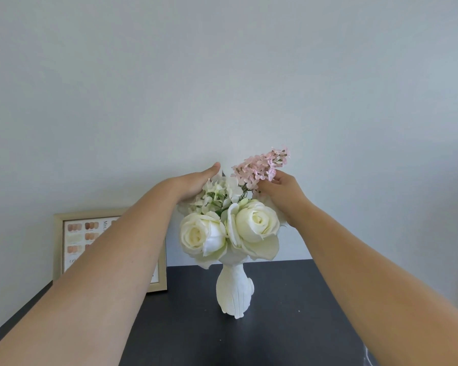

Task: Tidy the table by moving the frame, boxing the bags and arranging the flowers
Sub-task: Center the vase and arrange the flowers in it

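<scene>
A white cat-shaped vase [235, 291] stands on the dark table [288, 299] and holds two cream roses [251, 225], pale hydrangea blooms [218, 192] and a pink flower sprig [262, 165]. My left hand [196, 183] cups the bouquet's upper left side, fingers against the hydrangea. My right hand [280, 191] reaches in from the right, fingertips touching the base of the pink sprig. A wooden picture frame [72, 233] leans against the wall at the back left, partly hidden by my left forearm. No bags or box are in view.
A plain pale wall [222, 75] rises directly behind the table. The table's left edge [19, 313] runs diagonally at lower left. A pale marbled surface [370, 359] shows at the bottom right.
</scene>
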A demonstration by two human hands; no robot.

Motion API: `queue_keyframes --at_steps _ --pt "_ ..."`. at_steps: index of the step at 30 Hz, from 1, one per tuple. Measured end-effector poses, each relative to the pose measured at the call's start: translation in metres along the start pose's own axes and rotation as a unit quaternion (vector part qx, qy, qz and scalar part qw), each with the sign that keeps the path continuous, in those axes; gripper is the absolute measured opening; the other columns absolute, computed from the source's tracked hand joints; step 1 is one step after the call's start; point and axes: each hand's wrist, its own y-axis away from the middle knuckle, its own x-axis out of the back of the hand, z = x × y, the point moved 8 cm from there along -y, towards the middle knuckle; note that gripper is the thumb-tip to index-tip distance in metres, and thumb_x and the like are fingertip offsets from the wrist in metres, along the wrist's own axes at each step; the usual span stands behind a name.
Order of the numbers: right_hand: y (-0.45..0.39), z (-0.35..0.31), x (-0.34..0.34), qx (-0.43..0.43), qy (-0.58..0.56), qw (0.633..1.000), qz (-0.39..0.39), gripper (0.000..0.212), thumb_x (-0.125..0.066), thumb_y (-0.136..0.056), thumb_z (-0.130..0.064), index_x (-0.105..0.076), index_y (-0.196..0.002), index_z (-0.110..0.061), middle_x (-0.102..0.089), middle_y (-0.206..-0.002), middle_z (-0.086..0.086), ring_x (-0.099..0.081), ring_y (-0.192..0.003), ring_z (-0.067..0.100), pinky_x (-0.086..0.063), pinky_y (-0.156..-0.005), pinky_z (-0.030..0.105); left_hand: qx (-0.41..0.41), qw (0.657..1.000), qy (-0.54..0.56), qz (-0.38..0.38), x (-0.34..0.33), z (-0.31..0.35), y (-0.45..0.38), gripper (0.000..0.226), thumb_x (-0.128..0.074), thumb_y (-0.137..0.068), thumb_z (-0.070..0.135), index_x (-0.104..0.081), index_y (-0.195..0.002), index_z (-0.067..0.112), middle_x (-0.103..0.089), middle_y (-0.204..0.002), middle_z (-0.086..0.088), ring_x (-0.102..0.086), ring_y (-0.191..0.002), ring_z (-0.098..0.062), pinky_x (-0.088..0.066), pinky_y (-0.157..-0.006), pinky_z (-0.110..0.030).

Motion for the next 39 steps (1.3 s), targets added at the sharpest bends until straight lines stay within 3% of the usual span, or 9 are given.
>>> queue_keyframes --at_steps 3,7,11,17,22,26,34,36,39 --pt "0.002 -0.005 -0.003 0.016 0.002 1.000 -0.010 0.013 -0.064 -0.077 -0.015 -0.069 -0.087 -0.010 -0.073 -0.087 0.017 -0.067 -0.072 0.022 -0.054 -0.077 0.039 0.000 1.000 0.007 -0.004 0.000 0.001 0.004 0.099 -0.021 -0.073 0.093 -0.034 -0.151 0.033 -0.029 -0.161 -0.005 -0.028 -0.146 -0.029 -0.018 -0.117 -0.049" --pt "0.002 -0.009 0.001 0.035 0.025 0.999 -0.009 0.006 -0.067 -0.079 -0.029 -0.067 -0.079 -0.023 -0.066 -0.087 0.000 -0.062 -0.076 0.019 -0.048 -0.075 0.034 -0.021 0.998 0.060 0.016 0.002 -0.013 0.004 0.083 -0.019 -0.085 0.083 -0.061 -0.130 0.028 -0.060 -0.136 -0.004 -0.054 -0.124 -0.025 -0.034 -0.108 -0.041" --pt "0.009 0.002 0.015 0.002 0.060 0.998 0.009 0.052 -0.065 -0.079 -0.056 -0.055 -0.127 -0.039 -0.051 -0.130 -0.008 -0.050 -0.115 0.015 -0.040 -0.094 0.035 -0.112 0.968 0.183 0.132 0.017 -0.028 0.013 0.065 -0.015 -0.100 0.063 -0.058 -0.135 0.028 -0.052 -0.137 0.000 -0.051 -0.122 -0.025 -0.037 -0.096 -0.038" --pt "0.026 0.047 0.030 -0.064 0.013 0.997 0.043 0.048 -0.045 -0.093 -0.048 -0.041 -0.139 -0.036 -0.044 -0.128 -0.013 -0.042 -0.108 0.010 -0.028 -0.086 0.032 -0.152 0.922 0.313 0.172 -0.006 -0.071 0.031 0.059 -0.024 -0.099 0.063 -0.038 -0.148 0.034 -0.034 -0.157 0.006 -0.032 -0.143 -0.018 -0.024 -0.116 -0.042" --pt "0.037 0.053 0.009 -0.060 0.017 0.998 0.005 0.026 -0.038 -0.093 -0.039 -0.060 -0.089 -0.053 -0.065 -0.094 -0.024 -0.056 -0.087 0.004 -0.039 -0.066 0.026 -0.174 0.917 0.343 0.110 -0.037 -0.062 0.040 0.072 -0.035 -0.087 0.073 -0.034 -0.150 0.038 -0.038 -0.155 0.006 -0.039 -0.138 -0.016 -0.027 -0.116 -0.051" --pt "0.029 0.053 0.002 -0.062 -0.007 0.998 0.002 0.025 -0.049 -0.092 -0.038 -0.058 -0.115 -0.033 -0.065 -0.108 -0.006 -0.060 -0.098 0.016 -0.045 -0.071 0.031 -0.192 0.920 0.326 0.106 -0.043 -0.050 0.044 0.080 -0.039 -0.083 0.075 -0.031 -0.152 0.036 -0.036 -0.156 0.009 -0.036 -0.141 -0.014 -0.024 -0.118 -0.049" --pt "0.027 0.048 0.004 -0.067 0.010 0.998 -0.012 0.022 -0.047 -0.092 -0.033 -0.065 -0.079 -0.034 -0.064 -0.084 -0.012 -0.056 -0.081 0.013 -0.041 -0.067 0.028 -0.181 0.919 0.338 0.090 -0.052 -0.053 0.048 0.077 -0.035 -0.086 0.073 -0.028 -0.153 0.037 -0.033 -0.158 0.009 -0.032 -0.142 -0.012 -0.021 -0.119 -0.046" --pt "0.032 0.042 0.011 -0.044 -0.009 0.999 0.014 0.024 -0.043 -0.094 -0.038 -0.064 -0.097 -0.050 -0.060 -0.098 -0.028 -0.055 -0.092 0.004 -0.039 -0.076 0.025 -0.180 0.918 0.339 0.099 -0.051 -0.057 0.053 0.077 -0.032 -0.085 0.073 -0.027 -0.153 0.039 -0.028 -0.160 0.010 -0.025 -0.145 -0.011 -0.016 -0.120 -0.045" --pt "0.044 0.037 0.028 0.032 0.020 0.994 0.098 0.045 -0.041 -0.094 -0.042 -0.038 -0.140 -0.042 -0.038 -0.139 -0.016 -0.038 -0.129 0.009 -0.031 -0.101 0.032 -0.210 0.920 0.310 0.115 -0.051 -0.055 0.064 0.076 -0.028 -0.083 0.080 -0.028 -0.150 0.046 -0.021 -0.159 0.021 -0.017 -0.142 0.006 -0.011 -0.116 -0.033"
